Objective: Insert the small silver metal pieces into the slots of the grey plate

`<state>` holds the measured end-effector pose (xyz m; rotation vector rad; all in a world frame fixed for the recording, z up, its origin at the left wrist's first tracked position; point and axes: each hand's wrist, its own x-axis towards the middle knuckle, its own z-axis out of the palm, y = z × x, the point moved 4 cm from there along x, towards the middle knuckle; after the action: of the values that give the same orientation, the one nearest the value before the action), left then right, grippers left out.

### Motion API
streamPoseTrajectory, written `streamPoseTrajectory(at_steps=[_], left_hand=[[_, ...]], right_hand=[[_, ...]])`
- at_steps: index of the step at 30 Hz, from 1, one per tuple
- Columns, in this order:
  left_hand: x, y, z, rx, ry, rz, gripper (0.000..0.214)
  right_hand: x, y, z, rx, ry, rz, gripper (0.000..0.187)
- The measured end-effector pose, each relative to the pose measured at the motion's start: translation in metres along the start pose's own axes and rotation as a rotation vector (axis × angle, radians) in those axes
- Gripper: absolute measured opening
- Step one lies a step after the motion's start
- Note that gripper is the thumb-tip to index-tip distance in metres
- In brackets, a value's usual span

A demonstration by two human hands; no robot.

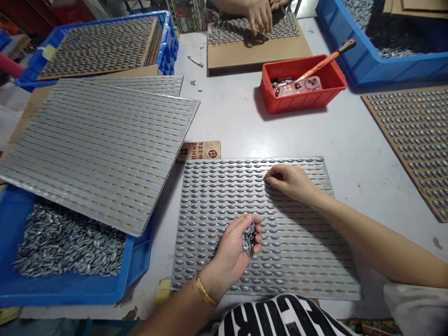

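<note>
A grey ridged board (315, 266) lies flat in front of me. Rows of small grey oval metal pieces (206, 205) cover its left part, while slots show bare on the right. My left hand (236, 247), palm up over the board's middle, is curled round a heap of the same metal pieces (248, 239). Near the board's top edge, my right hand (289, 179) is pinched at the end of a row of pieces. Whatever sits between its fingertips is too small to make out.
A blue bin (136, 261) of loose pieces stands at left, partly under stacked grey boards (105, 144). A printed card (201, 150) touches my board. A red box (297, 102) holds a phone and an orange-handled tool. Across the table, another person's hand (261, 16) works over a filled board.
</note>
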<state>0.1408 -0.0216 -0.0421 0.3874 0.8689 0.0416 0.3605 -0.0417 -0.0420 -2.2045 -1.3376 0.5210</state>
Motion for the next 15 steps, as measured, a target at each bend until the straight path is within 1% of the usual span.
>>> streamPoseTrajectory(at_steps=[5, 8, 11, 15], left_hand=[[0.0003, -0.0005, -0.0003, -0.004, 0.009, -0.001, 0.025], [-0.0001, -0.0007, -0.0008, 0.003, 0.008, 0.004, 0.024], [-0.0008, -0.0007, -0.0008, 0.016, -0.002, 0.004, 0.025], [-0.0012, -0.0001, -0.0004, 0.027, -0.006, 0.010, 0.026]], right_hand=[[0.0029, -0.0024, 0.0007, -0.083, -0.022, 0.005, 0.012], [0.0052, -0.0041, -0.0002, -0.122, -0.063, 0.016, 0.011], [0.0074, -0.0049, -0.0012, -0.134, -0.114, 0.025, 0.011], [0.0087, -0.0054, -0.0018, -0.123, -0.135, 0.021, 0.010]])
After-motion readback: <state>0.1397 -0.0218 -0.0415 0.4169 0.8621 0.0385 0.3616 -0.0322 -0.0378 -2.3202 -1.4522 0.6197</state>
